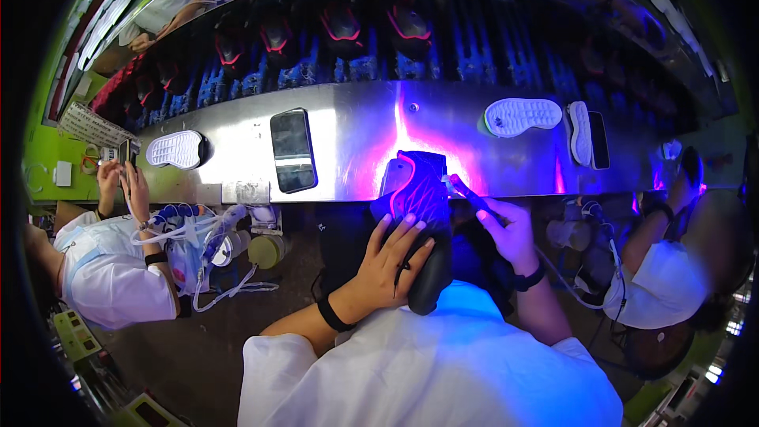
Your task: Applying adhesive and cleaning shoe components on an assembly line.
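Note:
A dark shoe upper (417, 190) with a pink-red line along its side rests against the front edge of the metal bench under violet light. My left hand (387, 259) grips it from the left, fingers laid over its surface; a small dark item shows by the fingers. My right hand (510, 231) is closed around a thin dark-handled brush (468, 193), its pale tip at the right side of the upper. The rear of the dark form points toward my body.
A phone (293, 150) and a white sole (175, 149) lie left on the bench (348, 122). Another sole (523, 117), an upright sole (580, 134) and a second phone (600, 141) lie right. Beyond runs a rack (356, 69) with several dark uppers. Co-workers sit on both sides.

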`<state>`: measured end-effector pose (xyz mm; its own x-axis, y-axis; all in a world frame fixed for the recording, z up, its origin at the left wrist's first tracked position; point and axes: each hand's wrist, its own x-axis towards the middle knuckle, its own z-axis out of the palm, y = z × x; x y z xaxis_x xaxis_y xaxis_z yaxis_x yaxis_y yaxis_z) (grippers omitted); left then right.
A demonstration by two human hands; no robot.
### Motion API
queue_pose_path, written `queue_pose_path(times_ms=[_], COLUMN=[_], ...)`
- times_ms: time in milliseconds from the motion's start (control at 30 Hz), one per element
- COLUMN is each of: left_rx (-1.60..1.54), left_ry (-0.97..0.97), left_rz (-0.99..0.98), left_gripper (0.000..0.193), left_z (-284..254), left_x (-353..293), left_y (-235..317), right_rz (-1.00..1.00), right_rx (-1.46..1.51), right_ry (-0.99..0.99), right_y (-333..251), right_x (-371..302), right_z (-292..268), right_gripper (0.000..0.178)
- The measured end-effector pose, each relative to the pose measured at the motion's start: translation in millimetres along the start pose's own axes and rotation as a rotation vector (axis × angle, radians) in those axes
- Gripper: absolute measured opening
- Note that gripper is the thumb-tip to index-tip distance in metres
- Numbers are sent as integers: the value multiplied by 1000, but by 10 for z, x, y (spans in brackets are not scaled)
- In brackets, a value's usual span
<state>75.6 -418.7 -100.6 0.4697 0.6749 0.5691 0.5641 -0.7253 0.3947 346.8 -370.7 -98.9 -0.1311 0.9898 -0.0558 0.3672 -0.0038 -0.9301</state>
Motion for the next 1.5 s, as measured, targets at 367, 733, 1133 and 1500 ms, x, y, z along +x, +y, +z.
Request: queue_pose_path(times_ms=[367, 733, 1133, 1500], left_rx=[54, 125, 179, 247], left_ry=[-66, 34, 56, 3], left_rz=[19, 28, -17, -77], left_gripper=[53, 73, 74, 79], left_z=[12, 172, 239, 433], left_x=[167, 447, 931, 1324], left_y=[76, 312, 554, 620], right_rz=[12, 182, 98, 111], right_rx=[133, 232, 117, 277], right_ry=[-127, -160, 9, 160], right_y=[-17, -226, -216, -214], right_x=[-632, -760, -1013, -1324], right_z=[-251, -583, -800, -826], right_gripper=[27, 28, 29, 26])
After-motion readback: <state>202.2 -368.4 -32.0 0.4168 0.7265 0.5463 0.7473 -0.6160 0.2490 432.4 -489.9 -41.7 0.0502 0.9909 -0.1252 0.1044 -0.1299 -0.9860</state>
